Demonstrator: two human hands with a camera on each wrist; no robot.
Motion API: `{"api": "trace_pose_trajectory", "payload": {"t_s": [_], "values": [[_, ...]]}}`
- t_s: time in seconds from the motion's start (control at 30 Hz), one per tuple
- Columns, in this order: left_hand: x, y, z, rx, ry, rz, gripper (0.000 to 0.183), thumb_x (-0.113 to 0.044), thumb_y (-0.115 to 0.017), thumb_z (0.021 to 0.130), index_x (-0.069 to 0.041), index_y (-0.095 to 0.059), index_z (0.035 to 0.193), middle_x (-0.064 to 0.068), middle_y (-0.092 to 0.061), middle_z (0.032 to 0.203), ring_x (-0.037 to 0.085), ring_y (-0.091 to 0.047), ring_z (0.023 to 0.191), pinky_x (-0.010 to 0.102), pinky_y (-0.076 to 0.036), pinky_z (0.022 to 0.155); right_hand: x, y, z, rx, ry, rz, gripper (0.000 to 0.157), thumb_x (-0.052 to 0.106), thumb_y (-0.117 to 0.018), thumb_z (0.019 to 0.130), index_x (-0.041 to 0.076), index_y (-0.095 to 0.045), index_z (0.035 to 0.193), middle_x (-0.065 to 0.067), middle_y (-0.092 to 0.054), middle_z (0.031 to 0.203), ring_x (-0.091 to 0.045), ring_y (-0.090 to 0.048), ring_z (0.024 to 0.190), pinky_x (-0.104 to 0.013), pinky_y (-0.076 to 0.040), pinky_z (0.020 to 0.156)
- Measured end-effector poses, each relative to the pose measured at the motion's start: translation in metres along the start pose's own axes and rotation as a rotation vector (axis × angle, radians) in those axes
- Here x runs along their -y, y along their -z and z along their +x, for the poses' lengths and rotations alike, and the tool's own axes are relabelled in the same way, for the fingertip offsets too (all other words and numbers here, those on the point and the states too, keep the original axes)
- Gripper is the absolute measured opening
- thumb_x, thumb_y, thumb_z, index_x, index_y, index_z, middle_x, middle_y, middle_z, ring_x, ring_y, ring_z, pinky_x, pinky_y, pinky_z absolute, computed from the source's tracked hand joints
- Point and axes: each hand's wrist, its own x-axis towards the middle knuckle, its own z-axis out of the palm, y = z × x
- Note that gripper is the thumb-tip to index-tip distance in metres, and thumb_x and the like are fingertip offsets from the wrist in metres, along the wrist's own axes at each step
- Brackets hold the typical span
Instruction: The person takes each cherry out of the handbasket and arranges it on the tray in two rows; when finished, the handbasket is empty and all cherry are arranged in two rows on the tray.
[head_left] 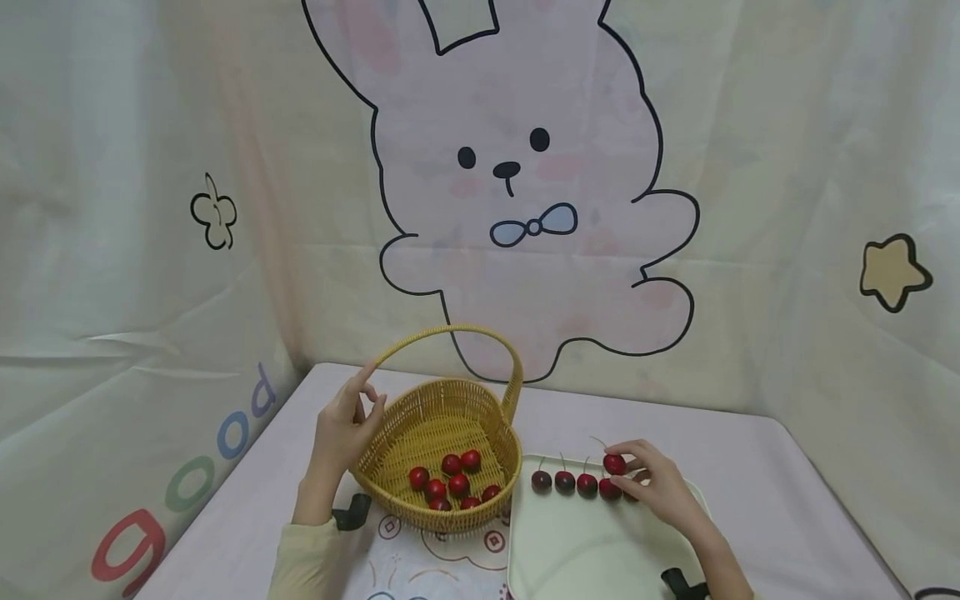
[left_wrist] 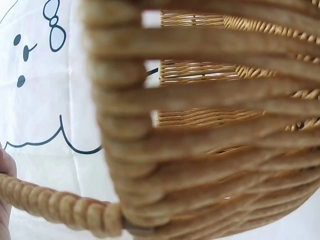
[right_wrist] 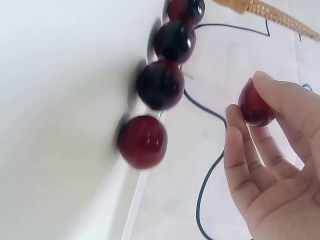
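My left hand grips the left side of the arched handle of a yellow woven basket. Several red cherries lie on the basket's floor. In the left wrist view the basket wall fills most of the picture, with a fingertip at the handle. Between thumb and fingers, my right hand pinches one red cherry, held over the far edge of a pale tray. Several dark red cherries form a row along that edge; fingers partly cover the right end.
The tray stands just right of the basket on a light tablecloth with printed line drawings. Behind the table hangs a curtain with a large cartoon rabbit. Black wrist straps show on both arms.
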Motion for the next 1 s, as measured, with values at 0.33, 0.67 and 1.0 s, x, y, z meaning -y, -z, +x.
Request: {"api": "trace_pose_trajectory", "payload": {"t_s": [0.33,0.67,1.0], "values": [[-0.001,0.001,0.0,-0.009,-0.017,-0.012,0.064,-0.002,-0.066,0.076,-0.01,-0.045,0.135,-0.004,-0.055,0.084,-0.006,-0.029,0.053,0.012,-0.029,0.045,-0.012,0.02,-0.005,-0.009,-0.058,-0.036,0.039,0.003,-0.073,0.075,0.006,-0.061,0.112,-0.009,-0.059,0.104,-0.012,-0.064,0.079,-0.028,-0.053,0.068],[0.0,0.002,0.0,-0.011,-0.015,-0.004,0.061,-0.004,-0.065,0.078,-0.01,-0.045,0.135,-0.004,-0.055,0.084,-0.005,-0.03,0.054,0.012,-0.029,0.045,-0.029,0.034,-0.012,0.024,-0.095,-0.086,0.036,-0.002,-0.073,0.073,0.001,-0.062,0.107,-0.013,-0.06,0.1,-0.019,-0.063,0.075,-0.027,-0.052,0.063],[0.001,0.002,0.001,-0.002,-0.018,-0.005,0.058,-0.005,-0.064,0.08,-0.009,-0.044,0.135,-0.004,-0.055,0.084,-0.005,-0.03,0.054,0.012,-0.029,0.045,-0.042,0.039,-0.019,0.159,-0.23,-0.069,0.035,0.001,-0.072,0.073,0.002,-0.062,0.106,-0.012,-0.062,0.1,-0.022,-0.06,0.079,-0.024,-0.047,0.065]]}}
